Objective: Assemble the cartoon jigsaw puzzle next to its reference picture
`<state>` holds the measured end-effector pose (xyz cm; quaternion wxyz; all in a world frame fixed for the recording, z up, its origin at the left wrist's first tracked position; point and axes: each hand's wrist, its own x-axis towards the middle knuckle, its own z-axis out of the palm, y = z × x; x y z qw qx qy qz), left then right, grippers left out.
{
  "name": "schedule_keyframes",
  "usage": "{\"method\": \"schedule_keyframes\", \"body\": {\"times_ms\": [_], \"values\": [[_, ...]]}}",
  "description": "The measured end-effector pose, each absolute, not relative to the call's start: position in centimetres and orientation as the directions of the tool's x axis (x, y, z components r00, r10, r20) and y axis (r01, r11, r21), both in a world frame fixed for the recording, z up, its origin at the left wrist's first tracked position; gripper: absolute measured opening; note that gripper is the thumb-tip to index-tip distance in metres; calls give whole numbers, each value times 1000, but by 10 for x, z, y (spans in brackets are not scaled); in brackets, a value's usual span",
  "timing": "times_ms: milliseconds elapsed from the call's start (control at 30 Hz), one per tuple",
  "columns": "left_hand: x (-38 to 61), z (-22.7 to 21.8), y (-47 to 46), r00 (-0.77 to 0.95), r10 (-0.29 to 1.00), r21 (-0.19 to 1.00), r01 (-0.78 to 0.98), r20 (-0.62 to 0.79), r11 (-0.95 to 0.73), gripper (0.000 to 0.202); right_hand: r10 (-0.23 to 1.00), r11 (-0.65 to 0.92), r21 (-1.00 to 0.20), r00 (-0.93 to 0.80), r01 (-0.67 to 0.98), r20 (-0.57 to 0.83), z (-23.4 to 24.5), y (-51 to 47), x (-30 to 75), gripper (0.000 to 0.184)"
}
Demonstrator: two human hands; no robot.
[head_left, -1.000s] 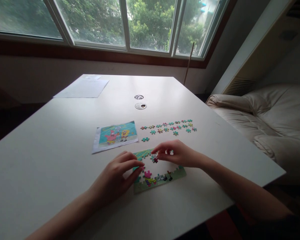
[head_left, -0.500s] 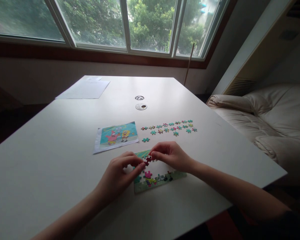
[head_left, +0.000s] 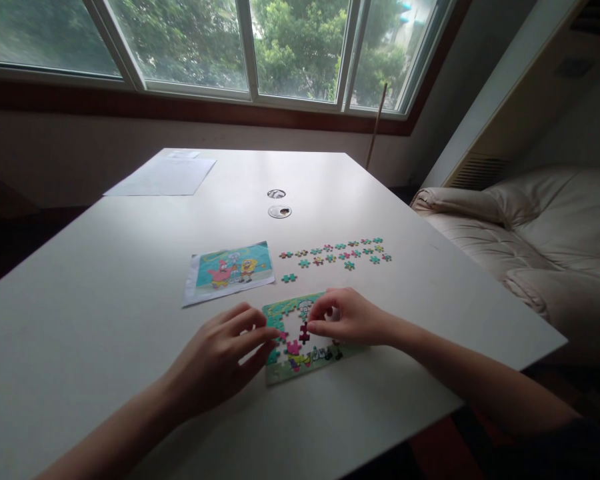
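A partly filled jigsaw puzzle (head_left: pixel 316 366) lies on the white table, its border pieces framing a pale gap in the middle. Between the thumb and finger of my right hand (head_left: pixel 347 317) a dark red puzzle piece (head_left: pixel 304 335) is pinched over that gap. My left hand (head_left: pixel 230 343) is at the puzzle's left edge, thumb and forefinger a little apart. Its forefinger tip is by a pink patch at that edge; whether it touches is unclear. Part of the puzzle's right side is hidden under my right hand.
Loose puzzle pieces (head_left: pixel 331 257) lie in rows beyond the puzzle. Left of them is a printed cartoon picture sheet (head_left: pixel 233 270). Farther back are two round table inserts (head_left: pixel 279 212) and white paper (head_left: pixel 163 177). A pale sofa (head_left: pixel 555 220) stands right of the table.
My left hand has let go of the dark red piece and drawn back to the left. My right hand now holds the piece alone, lower over the gap and turned.
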<state>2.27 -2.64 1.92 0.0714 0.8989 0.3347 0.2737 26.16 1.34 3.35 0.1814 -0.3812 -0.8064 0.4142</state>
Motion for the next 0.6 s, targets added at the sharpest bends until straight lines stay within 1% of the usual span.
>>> {"method": "schedule_keyframes", "body": {"times_ms": [67,167,300,467,600], "values": [[16,19,-28,712,580,221,540,396,-812,19,742,400,-770,-668,498,-47,33,11,263,14],[12,17,-30,781,532,171,504,329,-846,21,722,455,-735,-691,503,-26,31,8,262,13],[15,15,-33,818,495,169,466,292,-869,26,711,515,-685,-703,516,5,27,5,259,10],[17,18,-34,824,498,172,467,271,-867,24,731,514,-668,-682,538,13,26,5,257,7],[18,18,-35,828,496,165,468,261,-868,25,724,553,-648,-687,524,61,22,5,257,6]]}}
